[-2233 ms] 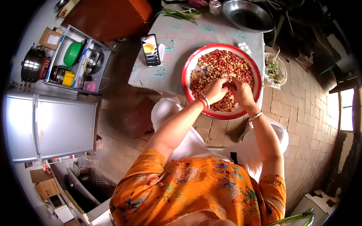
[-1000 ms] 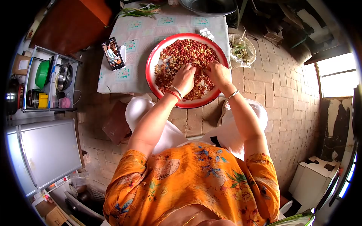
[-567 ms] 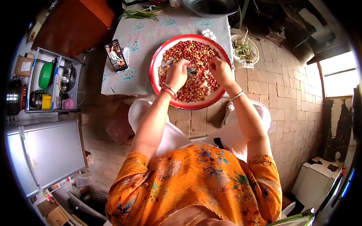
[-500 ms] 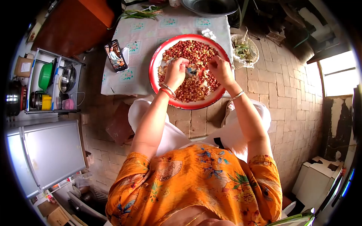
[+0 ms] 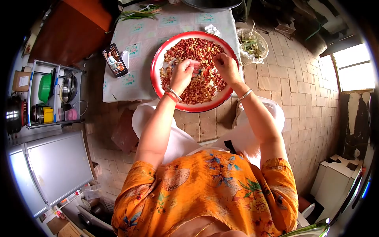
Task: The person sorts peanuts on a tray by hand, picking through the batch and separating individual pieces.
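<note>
A round enamel tray [image 5: 156, 82] with a red rim and white inside sits at the near end of the table. Spread across it are many small red and pale kernels [image 5: 199, 93], too small for me to tell their exact kind. My left hand [image 5: 184, 74] hovers over the left half of the tray, its fingers curled together. Over the right half is my right hand [image 5: 227, 68], thumb and fingertips pinched. Whatever lies between the fingers of either hand is too small or hidden. Both wrists wear bangles.
On the patterned tablecloth [image 5: 138, 89] a phone [image 5: 115, 60] leans upright at the left. Green stalks [image 5: 141, 13] and a dark basin [image 5: 211, 4] are at the far end. A lined basket [image 5: 252, 46] stands right of the table; crumpled white tissue [image 5: 212, 30] lies behind the tray.
The whole view has shifted slightly, so tray and table appear further up and left. Against the tray, my left hand has moved a little to the right. Both hands stay over the kernels.
</note>
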{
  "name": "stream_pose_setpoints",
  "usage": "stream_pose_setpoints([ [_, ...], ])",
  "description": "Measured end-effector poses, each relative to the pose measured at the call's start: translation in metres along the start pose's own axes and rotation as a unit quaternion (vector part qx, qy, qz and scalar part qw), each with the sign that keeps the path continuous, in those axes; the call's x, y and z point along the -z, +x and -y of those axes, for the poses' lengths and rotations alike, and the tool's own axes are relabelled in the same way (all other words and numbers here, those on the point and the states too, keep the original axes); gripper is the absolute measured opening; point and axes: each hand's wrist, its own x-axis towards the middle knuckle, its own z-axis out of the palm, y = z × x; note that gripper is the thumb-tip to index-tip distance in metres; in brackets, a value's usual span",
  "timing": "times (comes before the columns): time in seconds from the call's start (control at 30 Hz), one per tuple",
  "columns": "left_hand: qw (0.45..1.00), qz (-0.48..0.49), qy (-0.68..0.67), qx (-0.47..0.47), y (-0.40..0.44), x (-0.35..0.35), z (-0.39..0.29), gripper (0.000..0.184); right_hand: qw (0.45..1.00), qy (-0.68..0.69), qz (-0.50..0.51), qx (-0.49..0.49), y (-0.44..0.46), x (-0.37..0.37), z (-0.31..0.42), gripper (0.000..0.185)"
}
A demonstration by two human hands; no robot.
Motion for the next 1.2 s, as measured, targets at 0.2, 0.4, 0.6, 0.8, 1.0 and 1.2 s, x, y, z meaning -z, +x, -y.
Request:
stream_pose_setpoints([
  [0.2, 0.998, 0.012, 0.043, -0.033, 0.006, -0.005, 0.021, 0.022, 0.999, 0.018, 0.025, 0.009, -0.003, -0.006, 0.002, 0.008],
  [0.4, 0.999, 0.03, -0.004, -0.013, 0.006, -0.012, 0.022, 0.022, 0.995, 0.084, 0.044, -0.013, -0.005, -0.01, 0.007, 0.007],
  [0.6, 0.995, 0.064, -0.079, 0.022, -0.005, -0.025, 0.011, 0.017, 0.882, 0.398, 0.104, -0.227, -0.011, 0.007, 0.022, 0.018],
  [0.8, 0.986, 0.046, -0.153, 0.039, -0.001, -0.021, 0.013, 0.018, 0.821, 0.504, 0.104, -0.248, -0.015, 0.004, 0.019, 0.02],
  [1.0, 0.991, 0.034, -0.127, 0.033, -0.002, -0.023, 0.009, 0.018, 0.869, 0.425, 0.112, -0.229, -0.012, 0.002, 0.013, 0.012],
  [1.2, 0.993, 0.037, -0.111, 0.011, -0.002, -0.024, 0.011, 0.019, 0.901, 0.384, 0.063, -0.192, -0.012, -0.012, 0.01, 0.011],
])
